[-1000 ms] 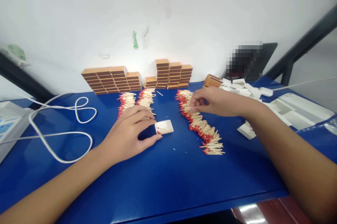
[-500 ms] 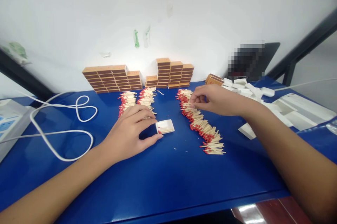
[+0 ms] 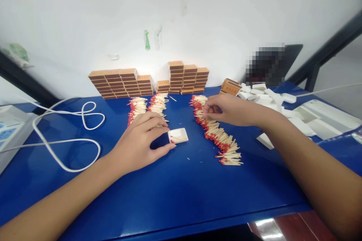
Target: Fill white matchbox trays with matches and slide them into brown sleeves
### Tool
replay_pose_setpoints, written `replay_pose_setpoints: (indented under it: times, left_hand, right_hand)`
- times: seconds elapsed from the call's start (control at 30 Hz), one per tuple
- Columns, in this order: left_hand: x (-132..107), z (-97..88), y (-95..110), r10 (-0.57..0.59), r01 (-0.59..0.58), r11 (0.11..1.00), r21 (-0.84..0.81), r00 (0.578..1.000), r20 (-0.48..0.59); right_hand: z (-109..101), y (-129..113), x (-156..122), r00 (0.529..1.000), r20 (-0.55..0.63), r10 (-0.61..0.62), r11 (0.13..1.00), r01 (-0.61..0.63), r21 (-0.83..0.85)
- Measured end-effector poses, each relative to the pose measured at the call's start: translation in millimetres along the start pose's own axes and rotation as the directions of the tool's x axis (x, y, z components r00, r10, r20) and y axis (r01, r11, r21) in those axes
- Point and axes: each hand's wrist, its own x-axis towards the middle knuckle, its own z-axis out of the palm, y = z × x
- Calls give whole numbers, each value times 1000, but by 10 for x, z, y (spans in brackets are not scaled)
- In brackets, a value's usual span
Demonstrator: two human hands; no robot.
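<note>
Blue tabletop below, and at its middle the left hand has a small white tray between thumb and forefinger, gripping its left end. A few matches lie inside that tray, red heads at the left. Over to the right hand: fingers curled in, thumb close to the forefinger, right above the long row of matches; whether they pinch one, I can't tell.

Plenty crowding the scene! Two shorter match rows run up behind the left hand, which blocks their near ends. One loose match lies beside them. Against the wall, matchboxes rise in a left stack and a right stack. Farther right, more matchboxes lean beside a heap of white trays, and the right forearm cuts across in front of that heap, hiding part of it. Out left, white cord loops over the table, well apart from the tray, near a pale box.
</note>
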Motion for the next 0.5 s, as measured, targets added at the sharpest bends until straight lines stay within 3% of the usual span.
replay_pose_setpoints:
  times: [0.3, 0.5]
  left_hand:
    - [-4, 4, -7, 10, -10, 1000, 21, 1000, -4]
    - [4, 8, -3, 3, -3, 1000, 4, 1000, -15]
  right_hand:
    - [31, 64, 7, 1000, -5, -22, 998, 21, -58]
    - [19, -183, -77, 993, -23, -119, 991, 121, 64]
